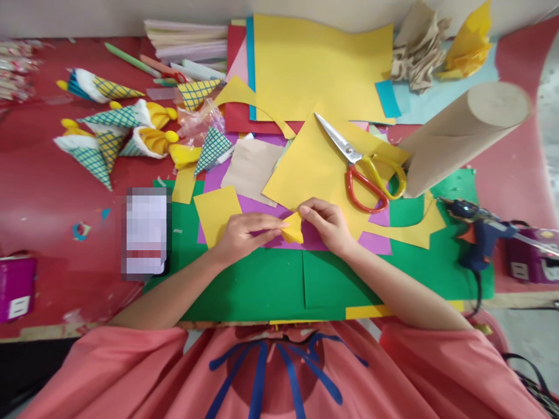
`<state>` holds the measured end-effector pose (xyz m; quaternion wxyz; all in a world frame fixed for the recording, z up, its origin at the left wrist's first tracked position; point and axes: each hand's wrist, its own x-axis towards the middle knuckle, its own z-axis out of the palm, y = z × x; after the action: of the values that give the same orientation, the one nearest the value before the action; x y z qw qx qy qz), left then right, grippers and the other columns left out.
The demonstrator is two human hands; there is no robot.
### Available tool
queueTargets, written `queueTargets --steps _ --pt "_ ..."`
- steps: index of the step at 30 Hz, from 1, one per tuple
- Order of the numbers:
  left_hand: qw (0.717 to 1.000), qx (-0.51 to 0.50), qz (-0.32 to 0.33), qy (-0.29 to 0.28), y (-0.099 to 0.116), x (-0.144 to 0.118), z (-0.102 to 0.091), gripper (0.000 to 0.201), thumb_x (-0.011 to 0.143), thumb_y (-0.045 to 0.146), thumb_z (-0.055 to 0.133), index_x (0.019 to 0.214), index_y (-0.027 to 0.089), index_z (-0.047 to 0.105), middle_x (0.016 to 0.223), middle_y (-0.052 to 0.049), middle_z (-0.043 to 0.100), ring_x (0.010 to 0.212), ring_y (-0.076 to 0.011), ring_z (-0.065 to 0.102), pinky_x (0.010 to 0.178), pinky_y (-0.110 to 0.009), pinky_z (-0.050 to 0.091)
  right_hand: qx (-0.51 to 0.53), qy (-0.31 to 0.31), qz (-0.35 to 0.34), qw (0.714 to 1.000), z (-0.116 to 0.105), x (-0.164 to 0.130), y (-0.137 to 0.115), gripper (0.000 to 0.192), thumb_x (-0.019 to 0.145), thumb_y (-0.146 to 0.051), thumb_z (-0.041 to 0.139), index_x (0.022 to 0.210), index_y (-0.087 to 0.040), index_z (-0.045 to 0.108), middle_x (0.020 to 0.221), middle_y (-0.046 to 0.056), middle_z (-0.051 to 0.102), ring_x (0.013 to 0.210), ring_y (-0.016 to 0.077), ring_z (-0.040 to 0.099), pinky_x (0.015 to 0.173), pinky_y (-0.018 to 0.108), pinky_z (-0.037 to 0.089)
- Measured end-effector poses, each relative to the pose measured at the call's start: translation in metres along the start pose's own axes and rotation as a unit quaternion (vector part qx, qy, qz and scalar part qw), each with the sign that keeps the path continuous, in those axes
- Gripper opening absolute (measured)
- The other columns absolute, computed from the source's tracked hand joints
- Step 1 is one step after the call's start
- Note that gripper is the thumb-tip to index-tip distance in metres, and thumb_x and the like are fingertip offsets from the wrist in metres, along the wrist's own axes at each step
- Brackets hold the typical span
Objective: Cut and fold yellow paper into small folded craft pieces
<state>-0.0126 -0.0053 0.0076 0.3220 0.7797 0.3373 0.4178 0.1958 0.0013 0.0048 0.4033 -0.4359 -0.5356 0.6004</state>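
Over the green sheet (262,285) we've got both hands pinching a small yellow paper piece (293,228): left hand (244,235) and right hand (327,224) each with a grip clenched on it, scissors (364,169) nearby.

text: none legible | pixelated card (146,230) at 9 o'clock: blurred, unreadable | purple boxes (16,288) at 8 and 4 o'clock: white labels too small to read

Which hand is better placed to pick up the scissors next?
Probably the right hand. It pinches the small yellow paper piece just below the scissors, whose handles lie up and to its right. The left hand sits farther away, across the piece.
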Motion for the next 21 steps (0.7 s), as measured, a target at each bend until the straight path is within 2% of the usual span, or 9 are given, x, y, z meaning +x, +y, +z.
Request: queueTargets --steps 2,4,6,8,11,14,17,21 --pt "1.0 0.003 -0.021 0.009 0.0005 0.0006 0.0 0.013 0.082 0.018 0.069 0.092 0.021 0.074 0.086 -0.001 0.077 0.076 -0.0107 0.073 0.07 -0.016 0.057 0.007 0.009 -0.015 1.0 0.0006 -0.0016 0.0009 0.026 0.092 -0.044 0.053 0.095 -0.02 0.064 0.085 0.002 0.067 0.078 0.0131 0.063 0.074 0.027 0.05" --pt "0.999 0.008 -0.045 0.022 0.0011 0.0009 0.0006 0.008 0.082 0.02 0.068 0.088 0.02 0.074 0.083 -0.001 0.077 0.072 -0.0106 0.072 0.067 -0.016 0.057 0.006 0.019 -0.047 0.999 0.0005 -0.0036 0.0016 0.03 0.094 -0.045 0.048 0.109 -0.022 0.061 0.108 0.005 0.066 0.1 0.0162 0.063 0.088 0.032 0.05" --pt "0.998 0.02 -0.057 0.036 0.0017 0.0008 0.0016 0.007 0.082 0.02 0.068 0.086 0.018 0.073 0.082 -0.002 0.077 0.07 -0.0102 0.072 0.066 -0.016 0.056 -0.021 0.013 -0.098 0.995 -0.0004 -0.0055 0.0018 0.033 0.095 -0.047 0.045 0.114 -0.024 0.059 0.12 0.007 0.061 0.116 0.0193 0.057 0.099 0.038 0.046" --pt "0.997 0.042 -0.053 0.044 0.0022 0.0008 0.0027 0.006 0.082 0.02 0.069 0.085 0.017 0.073 0.081 -0.002 0.077 0.068 -0.0099 0.072 0.065 -0.015 0.056 -0.07 -0.005 -0.161 0.984 -0.0012 -0.0069 0.0014 0.032 0.093 -0.047 0.049 0.112 -0.024 0.061 0.123 0.008 0.059 0.121 0.0216 0.053 0.104 0.042 0.043" --pt "0.996 0.074 -0.024 0.04 0.0022 0.0012 0.0039 0.005 0.081 0.02 0.069 0.084 0.017 0.072 0.079 -0.002 0.077 0.067 -0.0103 0.072 0.064 -0.016 0.055 -0.128 -0.017 -0.231 0.964 -0.0006 -0.0079 0.0006 0.023 0.086 -0.036 0.064 0.106 -0.023 0.062 0.12 0.009 0.06 0.118 0.0214 0.055 0.102 0.042 0.045" --pt "0.995 0.089 0.0 0.037 0.001 0.0014 0.0046 0.007 0.082 0.02 0.068 0.087 0.017 0.071 0.081 -0.003 0.077 0.069 -0.0108 0.072 0.064 -0.017 0.055 -0.146 -0.008 -0.265 0.953 0.0018 -0.0077 0.0006 0.015 0.085 -0.021 0.066 0.099 -0.022 0.063 0.113 0.009 0.063 0.109 0.0186 0.06 0.094 0.038 0.05" --pt "0.995 0.094 0.007 0.043 -0.0005 0.0007 0.0048 0.007 0.082 0.018 0.068 0.088 0.017 0.071 0.083 -0.003 0.077 0.07 -0.0104 0.072 0.066 -0.016 0.055 -0.145 0.005 -0.273 0.951 0.0033 -0.0071 0.0016 0.01 0.086 -0.016 0.063 0.095 -0.021 0.063 0.107 0.008 0.065 0.104 0.0172 0.063 0.09 0.037 0.052" --pt "0.995 0.092 0.006 0.046 -0.0009 -0.0008 0.0047 0.008 0.082 0.016 0.068 0.089 0.018 0.071 0.082 -0.003 0.077 0.071 -0.0102 0.071 0.068 -0.017 0.055 -0.147 0.025 -0.251 0.956 0.0032 -0.0072 0.0027 0.002 0.087 -0.019 0.063 0.088 -0.021 0.063 0.101 0.007 0.067 0.098 0.0175 0.064 0.086 0.037 0.053"
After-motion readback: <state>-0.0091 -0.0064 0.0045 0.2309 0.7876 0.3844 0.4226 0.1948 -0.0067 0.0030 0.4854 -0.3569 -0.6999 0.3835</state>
